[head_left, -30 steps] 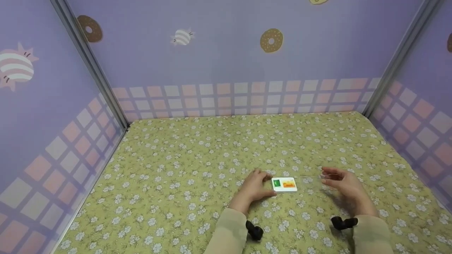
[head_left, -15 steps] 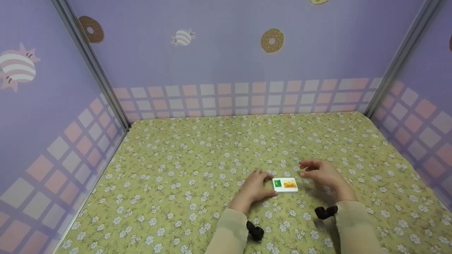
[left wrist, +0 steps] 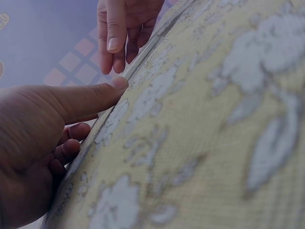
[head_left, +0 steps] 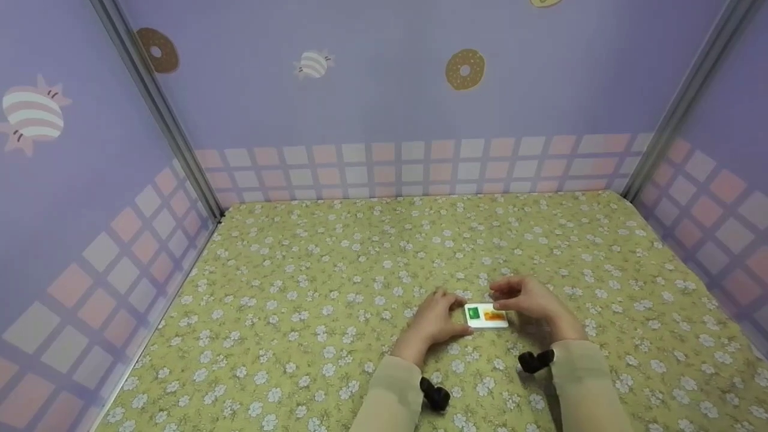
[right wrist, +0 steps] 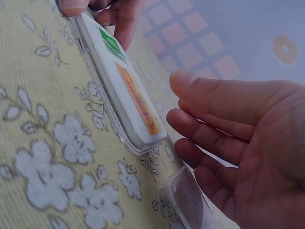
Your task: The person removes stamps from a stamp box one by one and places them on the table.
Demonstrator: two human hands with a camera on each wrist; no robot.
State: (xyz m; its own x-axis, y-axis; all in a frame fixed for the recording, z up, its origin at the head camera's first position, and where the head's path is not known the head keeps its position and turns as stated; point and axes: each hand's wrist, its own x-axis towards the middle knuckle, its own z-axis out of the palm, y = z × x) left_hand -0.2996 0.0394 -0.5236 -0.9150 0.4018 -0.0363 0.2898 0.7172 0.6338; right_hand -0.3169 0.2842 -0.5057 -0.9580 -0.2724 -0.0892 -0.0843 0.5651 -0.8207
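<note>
A flat white box point(head_left: 482, 321) with a green picture and an orange one lies on the flowered cloth. Clear plastic encloses its lower edge in the right wrist view. My left hand point(head_left: 431, 321) grips the box's left end between thumb and fingers. Over the right end hovers my right hand point(head_left: 533, 300), its fingers gently bent and holding nothing; the right wrist view shows a gap between fingertips and box. Beneath that hand, a separate clear plastic cover point(right wrist: 188, 195) rests on the cloth. The left wrist view hides most of the box behind the left thumb point(left wrist: 95, 99).
Yellow-green flowered cloth point(head_left: 300, 270) covers the table. A purple wall point(head_left: 384, 90) with pink and white squares stands at the back, with side walls left and right. Small black mounts point(head_left: 435, 396) sit at both wrists.
My right hand has let go of the clear plastic cover and moved left toward the box's right end. The left hand has kept its grip on the box.
</note>
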